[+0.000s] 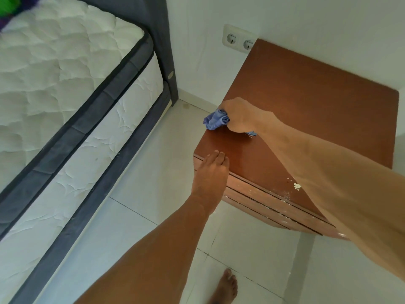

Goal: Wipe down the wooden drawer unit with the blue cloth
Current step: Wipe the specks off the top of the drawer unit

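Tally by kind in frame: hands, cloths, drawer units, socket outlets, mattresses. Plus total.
Hands: 2 (left hand, right hand)
blue cloth: 1
wooden drawer unit: 1
socket outlets: 2
mattress: 1
Total: 7

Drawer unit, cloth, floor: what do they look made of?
The drawer unit looks like reddish-brown wood or wood-look laminate, smooth, slight sheen; white chips at the front edge hint at a thin coat over a paler core. The cloth is soft blue fabric, bunched in folds, maybe microfibre. The floor is glossy white tile, with visible joints.
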